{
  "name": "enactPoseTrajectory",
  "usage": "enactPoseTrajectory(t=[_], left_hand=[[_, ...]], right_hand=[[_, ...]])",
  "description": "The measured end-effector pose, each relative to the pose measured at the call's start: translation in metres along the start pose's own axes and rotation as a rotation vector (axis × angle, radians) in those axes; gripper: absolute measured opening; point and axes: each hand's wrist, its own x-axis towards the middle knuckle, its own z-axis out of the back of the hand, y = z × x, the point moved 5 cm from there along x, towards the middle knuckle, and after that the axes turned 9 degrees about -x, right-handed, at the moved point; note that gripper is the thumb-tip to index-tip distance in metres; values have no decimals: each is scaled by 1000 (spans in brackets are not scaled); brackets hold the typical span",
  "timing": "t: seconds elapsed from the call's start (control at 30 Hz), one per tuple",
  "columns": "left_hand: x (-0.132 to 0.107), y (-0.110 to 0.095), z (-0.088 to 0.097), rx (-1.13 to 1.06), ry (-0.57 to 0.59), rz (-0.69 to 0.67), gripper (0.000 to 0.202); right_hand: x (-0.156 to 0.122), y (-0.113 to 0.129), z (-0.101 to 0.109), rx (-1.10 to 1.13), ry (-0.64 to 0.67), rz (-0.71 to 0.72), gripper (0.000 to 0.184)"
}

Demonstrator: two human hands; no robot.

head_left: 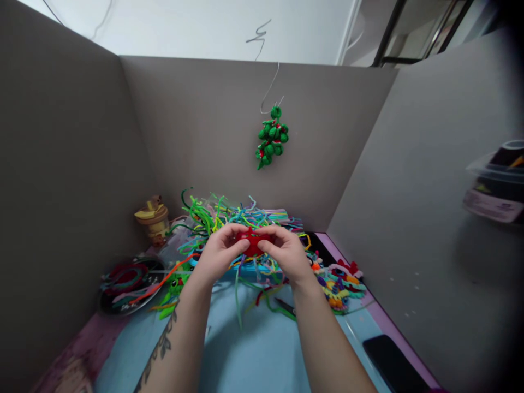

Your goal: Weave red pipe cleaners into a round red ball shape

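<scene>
Both hands meet in front of a heap of pipe cleaners and pinch one small red piece (254, 244). It looks rounded, with a short point at the top; its exact kind is not clear. My left hand (224, 248) grips its left side between thumb and fingers, the thumb in front. On the other side, my right hand (284, 252) pinches it the same way. Behind and below the hands spread many loose pipe cleaners (204, 215) in green, blue, yellow and pink. A dark-bladed pair of scissors (285, 307) seems to lie near my right forearm, partly hidden.
A dark round tray (123, 308) with coiled strands stands left, and a tan cup (153, 221) behind it. Colourful fuzzy pieces (341, 286) pile up right, above a black phone (395, 363). A green bundle (272, 136) hangs on the back panel; a container (497, 185) sits at the right wall.
</scene>
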Motion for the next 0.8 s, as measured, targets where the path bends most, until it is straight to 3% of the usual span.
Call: enactPoseTrajectory(t=[0.4,0.67,0.8], left_hand=[[-1,3,-1,98,16,-12,23],[-5,-3,-11,391,13,-100,19],[-5,-2,-11,387,-23,-113,17]], right_hand=[[1,1,3,-13,-17,15,9],[-2,24,5,-318,-151,247,10],[-4,31,4,-385,-157,313,12]])
